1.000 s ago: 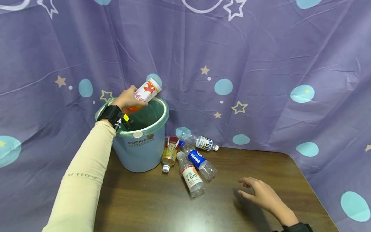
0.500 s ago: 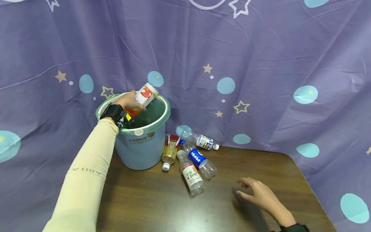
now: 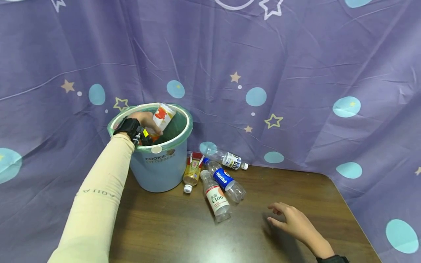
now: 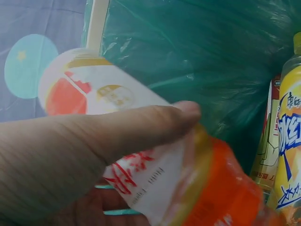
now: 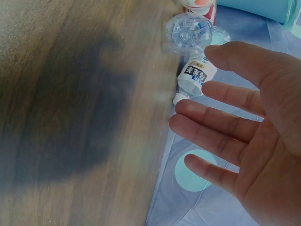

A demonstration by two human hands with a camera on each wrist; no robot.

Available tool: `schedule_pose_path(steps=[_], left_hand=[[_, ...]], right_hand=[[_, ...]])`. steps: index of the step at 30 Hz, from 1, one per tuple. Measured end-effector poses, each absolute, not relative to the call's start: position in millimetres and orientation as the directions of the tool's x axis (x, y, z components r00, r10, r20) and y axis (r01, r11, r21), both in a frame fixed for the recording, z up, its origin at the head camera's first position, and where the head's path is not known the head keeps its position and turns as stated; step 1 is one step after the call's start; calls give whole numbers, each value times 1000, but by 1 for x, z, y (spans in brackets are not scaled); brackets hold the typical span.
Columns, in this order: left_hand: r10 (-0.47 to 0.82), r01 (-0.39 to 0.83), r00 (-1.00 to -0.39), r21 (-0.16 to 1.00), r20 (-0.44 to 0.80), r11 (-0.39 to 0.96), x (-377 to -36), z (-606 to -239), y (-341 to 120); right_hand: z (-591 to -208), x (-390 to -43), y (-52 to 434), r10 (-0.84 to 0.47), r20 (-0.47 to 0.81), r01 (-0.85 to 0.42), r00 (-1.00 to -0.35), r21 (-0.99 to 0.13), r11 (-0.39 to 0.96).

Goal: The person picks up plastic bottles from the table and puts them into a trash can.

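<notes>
My left hand (image 3: pixel 146 120) is inside the mouth of the blue bucket (image 3: pixel 158 171), gripping a bottle (image 3: pixel 163 116) with a white and orange wrap. In the left wrist view the thumb lies across that bottle (image 4: pixel 141 99), which is tilted, its orange end pointing down into the bucket. A yellow-labelled bottle (image 4: pixel 290 127) and a carton-like box (image 4: pixel 269 141) show deeper in, against the green liner (image 4: pixel 155 42). My right hand (image 3: pixel 294 221) hovers above the table at the right, holding nothing, its fingers loosely spread in the right wrist view.
Beside the bucket lie a yellow-and-red bottle (image 3: pixel 193 173), a C100 bottle (image 3: pixel 216 197), a Pepsi bottle (image 3: pixel 224 179) and a clear bottle with a white label (image 3: pixel 232 161). The wooden table (image 3: pixel 164 230) ends at a purple curtain (image 3: pixel 210 73).
My left hand has lowered the white and orange bottle farther into the bucket. The right hand has barely moved, and the bottles on the table lie as before.
</notes>
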State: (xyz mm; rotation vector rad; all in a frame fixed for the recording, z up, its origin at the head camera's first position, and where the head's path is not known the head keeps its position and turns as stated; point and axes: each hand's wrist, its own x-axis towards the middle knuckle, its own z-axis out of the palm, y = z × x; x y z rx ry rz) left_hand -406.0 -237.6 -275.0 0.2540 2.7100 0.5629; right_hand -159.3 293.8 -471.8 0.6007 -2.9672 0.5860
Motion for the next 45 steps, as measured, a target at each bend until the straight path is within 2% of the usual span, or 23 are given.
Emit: schedule_pose_path(steps=[4, 11, 18, 33, 40, 45], left_hand=[[229, 112, -902, 313, -366, 943, -409, -274, -238], [199, 95, -900, 271, -388, 958, -402, -271, -236], [169, 116, -894, 150, -416, 982, -395, -268, -234], [205, 101, -879, 252, -431, 962, -393, -269, -235], [204, 100, -882, 253, -426, 962, -391, -261, -234], [218, 140, -872, 204, -439, 969, -388, -257, -232]], right_hand=[[-472, -158, 294, -353, 137, -378, -926, -348, 858], [-472, -157, 295, -331, 142, -360, -933, -345, 867], [-475, -155, 294, -334, 128, -357, -934, -355, 864], [-477, -151, 294, -329, 133, -355, -935, -352, 866], [-475, -152, 292, -337, 140, -365, -931, -359, 859], [-476, -154, 291, -315, 98, -328, -944, -379, 865]])
